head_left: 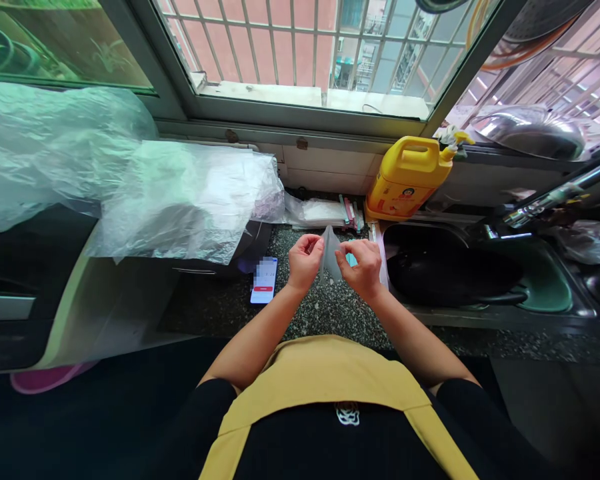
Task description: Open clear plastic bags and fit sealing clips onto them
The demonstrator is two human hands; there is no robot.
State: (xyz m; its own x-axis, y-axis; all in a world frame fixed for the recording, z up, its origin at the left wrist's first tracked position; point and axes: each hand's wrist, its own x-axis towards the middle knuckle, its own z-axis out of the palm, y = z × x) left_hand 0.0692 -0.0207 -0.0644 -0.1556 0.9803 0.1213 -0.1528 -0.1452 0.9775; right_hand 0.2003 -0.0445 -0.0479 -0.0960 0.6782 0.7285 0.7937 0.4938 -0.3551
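Note:
Between my two hands hangs a small clear plastic bag (331, 257), its upper part narrowing to a point. My left hand (304, 259) pinches one side edge of it, the thumb and fingers pressed together. On the opposite side my right hand (360, 263) pinches the other edge. A bit of light-blue material (351, 259) shows beside the right fingers; I cannot tell what it is. Just beyond the hands, a stack of clear bags (321, 213) lies against the wall, with pink and blue clips (350, 213) at its right end.
A lit phone (264, 280) lies on the speckled counter (310, 315) left of my hands. The yellow jug (409, 179) stands behind the sink's left edge. A black wok (450, 273) rests in the sink (555, 287). Plastic sheeting (195, 193) covers appliances at left.

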